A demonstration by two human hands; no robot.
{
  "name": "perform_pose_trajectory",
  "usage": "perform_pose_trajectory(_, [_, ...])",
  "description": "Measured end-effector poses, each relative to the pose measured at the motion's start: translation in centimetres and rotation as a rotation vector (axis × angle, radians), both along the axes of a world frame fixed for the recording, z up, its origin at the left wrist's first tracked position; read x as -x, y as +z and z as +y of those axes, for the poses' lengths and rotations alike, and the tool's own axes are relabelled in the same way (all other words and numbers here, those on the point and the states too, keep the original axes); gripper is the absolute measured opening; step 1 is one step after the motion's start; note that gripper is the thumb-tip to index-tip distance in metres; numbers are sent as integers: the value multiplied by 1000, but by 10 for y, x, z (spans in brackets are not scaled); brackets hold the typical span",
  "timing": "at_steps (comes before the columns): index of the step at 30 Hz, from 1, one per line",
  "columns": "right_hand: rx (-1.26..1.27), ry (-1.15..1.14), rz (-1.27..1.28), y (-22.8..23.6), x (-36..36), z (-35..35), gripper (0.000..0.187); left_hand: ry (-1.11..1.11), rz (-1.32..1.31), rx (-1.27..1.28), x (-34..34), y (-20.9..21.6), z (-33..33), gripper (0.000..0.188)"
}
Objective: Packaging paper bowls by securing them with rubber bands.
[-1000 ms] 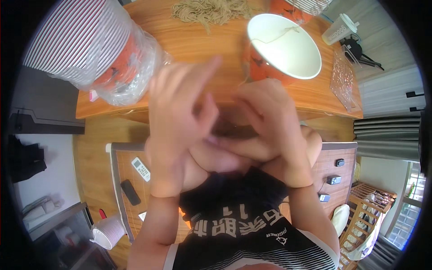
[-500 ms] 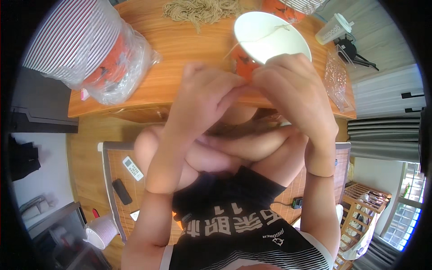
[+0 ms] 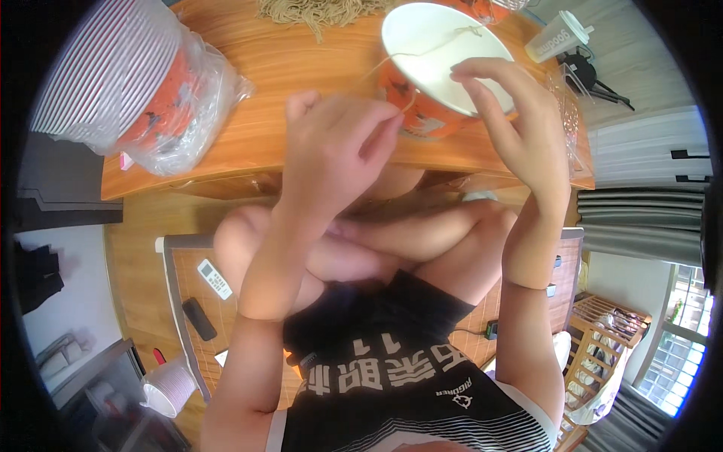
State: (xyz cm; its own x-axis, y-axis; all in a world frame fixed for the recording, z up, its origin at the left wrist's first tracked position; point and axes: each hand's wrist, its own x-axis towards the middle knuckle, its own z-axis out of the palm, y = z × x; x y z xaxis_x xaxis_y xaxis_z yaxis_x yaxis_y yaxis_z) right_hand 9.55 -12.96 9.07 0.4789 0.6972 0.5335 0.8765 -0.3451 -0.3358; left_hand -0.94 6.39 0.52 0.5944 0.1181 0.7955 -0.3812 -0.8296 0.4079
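A paper bucket [image 3: 425,117] with a white inside and an orange printed wall stands on the wooden table, its mouth tilted toward me. A thin tan cord [image 3: 425,53] lies across its mouth, with a knot near the far right side, and runs out toward my left hand. My left hand [image 3: 339,143], left of the bucket, has its fingers pinched on the cord, and a short loose end sticks out past the fingertips. By the bucket's right rim, my right hand [image 3: 520,120] is open, thumb and forefinger apart with nothing between them.
Stacked buckets [image 3: 154,98] in clear plastic stand at the table's left. A tan cord bundle [image 3: 324,11] lies at the far edge. A lidded cup [image 3: 559,38] and clear plastic packaging [image 3: 570,124] are to the right. A remote control [image 3: 215,279] lies beside my knee.
My hands were together in front of the bucket and have parted. The right opened and moved right and up to the rim; the left stays pinched on the cord. The view has shifted slightly.
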Motion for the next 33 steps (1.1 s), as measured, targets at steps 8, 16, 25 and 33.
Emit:
perform_pose_trajectory(8, [81,56,168,4,-10,3,16,-9,12,-1,-3,-2,-1,13])
perform_pose_trajectory(16, [242,230,236,6,-31,9,20,-1,22,18,-5,-4,-1,12])
perform_pose_trajectory(25, [303,283,276,11,-47,17,21,-22,7,-13,-3,0,1,12])
perform_pose_trajectory(33, [302,290,288,12,-44,17,21,15,-2,16,-10,-5,0,10])
